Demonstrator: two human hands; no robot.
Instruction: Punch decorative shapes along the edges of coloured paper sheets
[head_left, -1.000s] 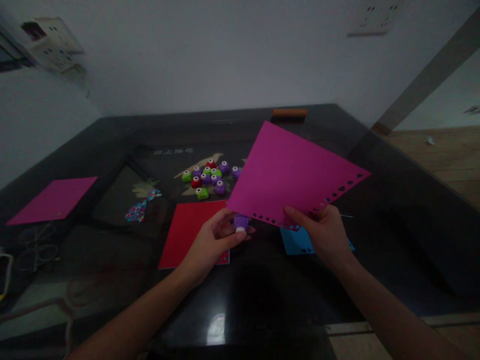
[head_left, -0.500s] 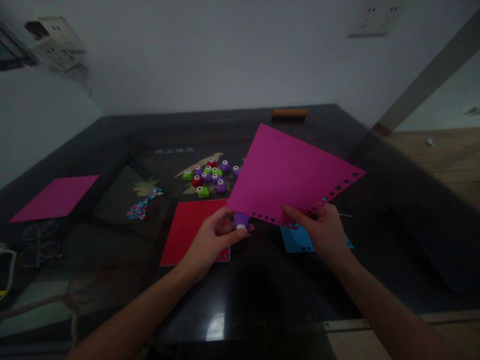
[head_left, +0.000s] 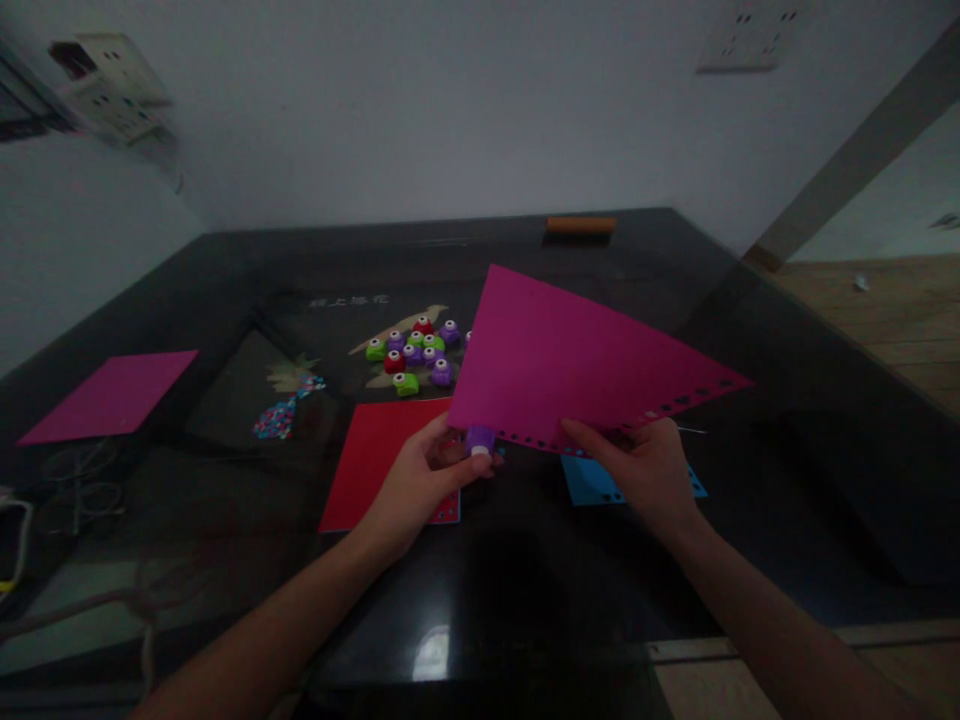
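A purple craft punch [head_left: 480,440] with a white button is gripped in my left hand [head_left: 427,470], the thumb on the button. Its top meets the left corner of a magenta sheet of paper [head_left: 562,350]. Shaped holes run along the sheet's lower edges. My right hand [head_left: 637,460] pinches the sheet at its near edge, thumb on top, and holds it tilted above the table. Below my left hand lies a red sheet [head_left: 367,450] with small holes near its corner. Under my right hand a blue sheet [head_left: 589,480], also punched, is partly covered.
Several green, purple and red punches [head_left: 412,352] are grouped behind the red sheet. Paper bits [head_left: 276,419] lie in a small heap to their left. Another magenta sheet [head_left: 112,397] rests at far left on the dark glossy table [head_left: 480,590]. An orange-brown cylinder [head_left: 580,226] lies by the wall.
The magenta sheet has tilted flatter, its far corner shifting left and down and its right corner right and down. My left hand with the punch has barely moved.
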